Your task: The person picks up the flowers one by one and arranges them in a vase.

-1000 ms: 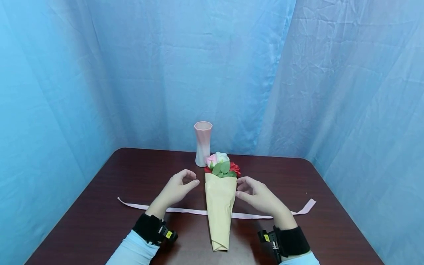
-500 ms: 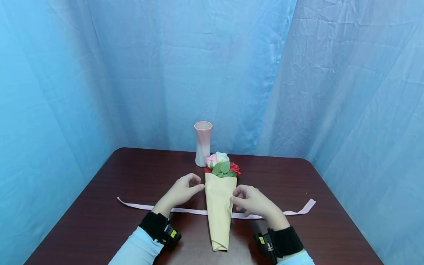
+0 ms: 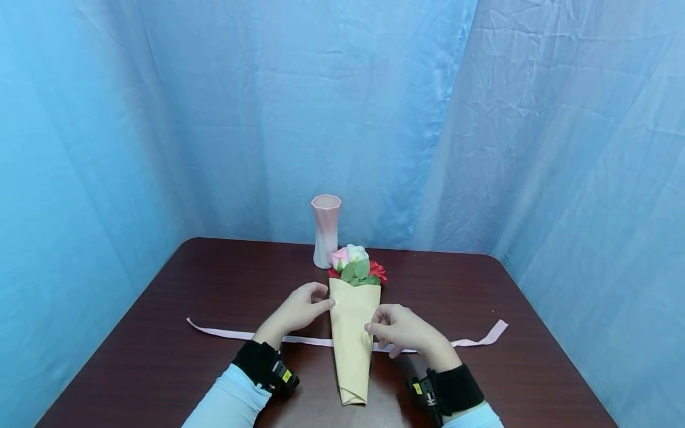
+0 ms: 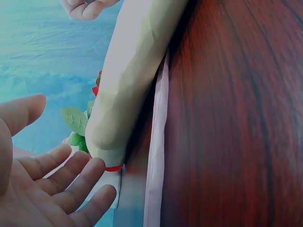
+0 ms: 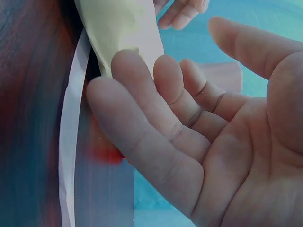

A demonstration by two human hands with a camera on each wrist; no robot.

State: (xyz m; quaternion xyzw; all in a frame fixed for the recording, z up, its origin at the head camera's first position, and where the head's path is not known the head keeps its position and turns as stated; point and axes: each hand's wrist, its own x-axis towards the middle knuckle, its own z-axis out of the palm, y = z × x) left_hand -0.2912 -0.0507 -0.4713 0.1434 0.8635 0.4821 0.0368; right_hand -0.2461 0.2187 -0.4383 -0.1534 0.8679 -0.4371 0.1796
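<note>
A bouquet wrapped in pale yellow paper (image 3: 352, 339) lies on the table, its pink, white and red flowers (image 3: 355, 255) and green leaves at the far end. Beneath it a pale pink ribbon (image 3: 307, 340) runs crosswise, showing on both sides. My left hand (image 3: 297, 308) is at the wrap's left edge near the top, thumb tip right at the paper; in the left wrist view its fingers (image 4: 78, 184) are spread and loosely bent. At the right edge, lower down, is my right hand (image 3: 404, 328), fingers (image 5: 142, 106) relaxed and gripping nothing.
A pink-and-white vase (image 3: 326, 232) stands upright behind the bouquet at the far side of the dark wooden table (image 3: 235, 279). Blue curtains (image 3: 321, 119) hang around the table's back and sides.
Both hands have moved inward to the wrap's edges and slightly toward the near side; the right hand now overlaps the paper's right edge. Bouquet and ribbon lie as before.
</note>
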